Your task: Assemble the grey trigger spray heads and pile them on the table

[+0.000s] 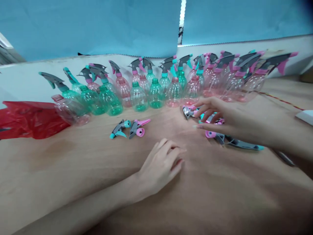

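Observation:
My right hand (216,114) hovers over a small pile of trigger spray heads at the right, its fingers apart and nothing gripped. Under and around it lie a grey and pink spray head (188,112) and a grey spray head with a teal tip (244,143); part of the pile is hidden by the hand. My left hand (162,163) rests near the table's middle, fingers loosely bent and holding nothing. Beyond it lie a teal and grey spray head (119,129) and a pink and grey one (139,128).
Uncapped bottles, including a green bottle (156,94) and a pink bottle (174,93), stand in front of several bottles with sprayers fitted. A red plastic bag (34,119) lies at the left. Blue sheeting (97,26) covers the back. A dark metallic object (285,158) lies beside my right forearm.

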The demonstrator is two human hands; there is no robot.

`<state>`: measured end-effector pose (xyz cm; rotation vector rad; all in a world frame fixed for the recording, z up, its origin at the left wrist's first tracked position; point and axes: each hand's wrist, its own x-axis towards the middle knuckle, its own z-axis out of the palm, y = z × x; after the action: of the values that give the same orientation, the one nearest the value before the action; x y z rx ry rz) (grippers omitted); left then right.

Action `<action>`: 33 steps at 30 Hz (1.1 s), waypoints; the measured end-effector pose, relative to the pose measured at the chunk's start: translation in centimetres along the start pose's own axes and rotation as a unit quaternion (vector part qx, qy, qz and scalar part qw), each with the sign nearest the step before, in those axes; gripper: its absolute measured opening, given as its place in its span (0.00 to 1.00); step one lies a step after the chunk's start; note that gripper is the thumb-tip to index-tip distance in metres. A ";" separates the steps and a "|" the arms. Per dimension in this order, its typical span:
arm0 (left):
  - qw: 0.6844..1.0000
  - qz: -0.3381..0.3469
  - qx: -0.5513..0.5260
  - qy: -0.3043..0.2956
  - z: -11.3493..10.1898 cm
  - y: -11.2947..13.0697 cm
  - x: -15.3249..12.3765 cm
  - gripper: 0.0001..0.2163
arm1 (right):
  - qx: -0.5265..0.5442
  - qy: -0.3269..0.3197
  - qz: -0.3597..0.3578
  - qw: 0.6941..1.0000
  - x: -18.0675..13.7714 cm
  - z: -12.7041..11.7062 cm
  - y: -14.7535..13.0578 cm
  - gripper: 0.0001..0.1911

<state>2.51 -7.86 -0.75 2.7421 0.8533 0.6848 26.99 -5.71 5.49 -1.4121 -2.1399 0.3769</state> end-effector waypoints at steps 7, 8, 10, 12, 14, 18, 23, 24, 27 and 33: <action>0.998 0.000 -0.064 -0.028 2.6 -0.1 3.1 0.06 | 0.035 0.008 0.037 0.999 -1.5 -0.4 2.9 0.23; 0.997 0.003 -0.075 -0.029 3.0 -0.2 3.7 0.05 | 0.036 -0.003 0.044 0.998 -1.8 -0.4 3.1 0.22; 0.995 0.010 -0.092 -0.028 3.7 -0.3 4.8 0.05 | 0.033 -0.020 0.058 0.998 -2.4 -0.6 3.4 0.21; 0.994 0.018 -0.103 -0.026 4.2 -0.4 5.8 0.05 | 0.026 -0.029 0.065 0.997 -3.0 -0.9 3.6 0.20; 0.993 0.019 -0.115 -0.026 4.5 -0.5 6.6 0.06 | 0.014 -0.037 0.068 0.997 -3.7 -1.3 4.0 0.19; 0.989 0.002 -0.141 -0.030 4.5 -1.0 7.5 0.08 | -0.007 -0.045 0.089 0.995 -4.3 -2.0 5.3 0.19; 0.984 -0.053 -0.170 -0.028 4.1 -2.8 8.0 0.07 | -0.027 -0.103 0.085 0.991 -3.7 -2.1 5.5 0.17; 0.982 -0.064 -0.174 -0.028 4.0 -3.2 8.1 0.07 | -0.042 -0.119 0.085 0.988 -3.5 -1.9 5.4 0.18; 0.978 -0.089 -0.186 -0.028 3.7 -4.3 8.5 0.07 | -0.082 -0.152 0.092 0.981 -3.1 -1.1 5.0 0.22; 0.971 -0.101 -0.209 -0.052 3.4 -5.3 8.8 0.09 | -0.074 -0.157 0.093 0.980 -2.3 1.1 5.7 0.14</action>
<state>7.94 1.44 -2.07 2.2606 0.8397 0.5948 31.41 -5.38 1.06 -1.7427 -2.3294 0.5528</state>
